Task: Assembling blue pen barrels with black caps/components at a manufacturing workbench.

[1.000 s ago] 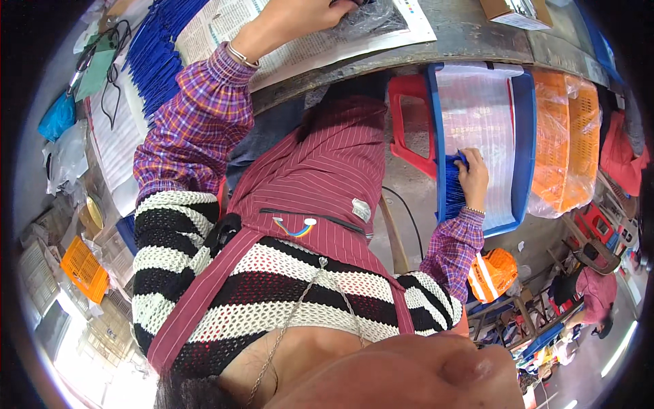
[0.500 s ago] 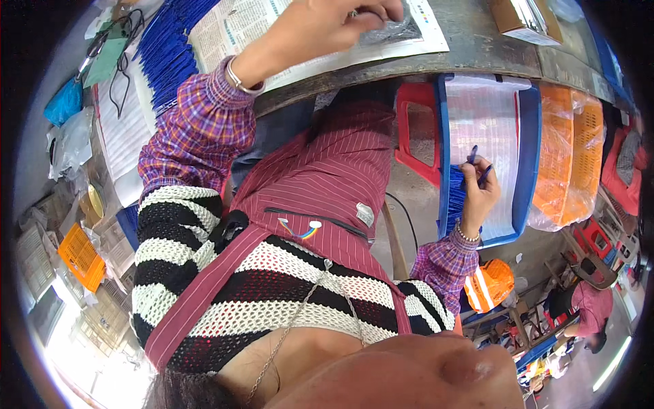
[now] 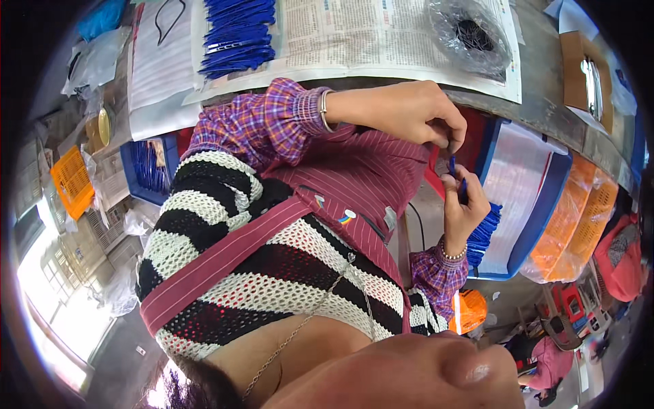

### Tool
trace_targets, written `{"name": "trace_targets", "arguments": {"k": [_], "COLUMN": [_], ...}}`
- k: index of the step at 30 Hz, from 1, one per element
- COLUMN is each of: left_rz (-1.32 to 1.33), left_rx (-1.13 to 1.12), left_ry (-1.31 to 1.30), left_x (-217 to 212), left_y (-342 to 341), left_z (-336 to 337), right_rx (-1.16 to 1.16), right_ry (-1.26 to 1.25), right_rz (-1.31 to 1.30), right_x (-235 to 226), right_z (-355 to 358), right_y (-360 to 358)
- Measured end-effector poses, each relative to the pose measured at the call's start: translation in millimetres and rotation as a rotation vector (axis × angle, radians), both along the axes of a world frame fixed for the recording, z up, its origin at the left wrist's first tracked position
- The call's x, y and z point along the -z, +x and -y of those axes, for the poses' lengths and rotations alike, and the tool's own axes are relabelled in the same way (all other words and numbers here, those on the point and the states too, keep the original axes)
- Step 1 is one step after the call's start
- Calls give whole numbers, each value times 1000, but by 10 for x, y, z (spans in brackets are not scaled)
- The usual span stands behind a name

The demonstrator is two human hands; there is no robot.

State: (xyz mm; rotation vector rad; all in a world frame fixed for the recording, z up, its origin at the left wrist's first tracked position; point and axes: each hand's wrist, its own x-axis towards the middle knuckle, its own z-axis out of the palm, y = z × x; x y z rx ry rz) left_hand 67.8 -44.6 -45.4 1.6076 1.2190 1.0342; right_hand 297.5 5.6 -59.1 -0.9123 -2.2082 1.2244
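My right hand (image 3: 464, 204) grips a slim blue pen-like piece (image 3: 452, 162), tip pointing up; a second blue length shows between its fingers. Just above that tip, my left hand (image 3: 436, 119) has thumb and fingers pinched together, and what they hold is too small to make out. Beside my right hand, a pile of similar blue pieces (image 3: 485, 232) lies in a blue crate (image 3: 538, 225) lined with whitish sheeting. On the table's newspaper (image 3: 327, 34) rests a clear plastic bag (image 3: 497, 65) of small black parts (image 3: 473, 34).
Neat blue pieces (image 3: 238, 41) lie on the newspaper at left. Another blue bin (image 3: 139, 184) stands lower left. An open cardboard box (image 3: 579, 75) is at the table's right. Orange plastic-wrapped crates (image 3: 575, 218) and a red stool (image 3: 436, 174) stand nearby. Another person (image 3: 548, 358) is farther right.
My left hand has come down from the bag of black parts to the tip of the blue piece. My right hand has lifted slightly away from the crate toward it. The whole view has shifted.
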Motion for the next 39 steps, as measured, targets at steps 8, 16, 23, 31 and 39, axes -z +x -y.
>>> {"name": "trace_targets", "arguments": {"k": [8, 16, 23, 31, 39], "left_rz": [44, -4, 11, -6, -66], "left_rx": [-38, -56, -54, -55, -52], "left_ry": [62, 5, -1, 9, 21], "left_x": [64, 72, 64, 77, 41], "left_y": [-10, -22, 5, 21, 61], "left_z": [75, 99, 81, 58, 64], "right_rx": [-110, -117, -116, -91, -112], "right_ry": [135, 173, 184, 175, 207], "right_rz": [9, 74, 29, 28, 25], "right_x": [-39, -63, -35, -16, -9], "right_z": [33, 45, 34, 37, 49], "right_y": [-118, -130, -112, -73, -57]}}
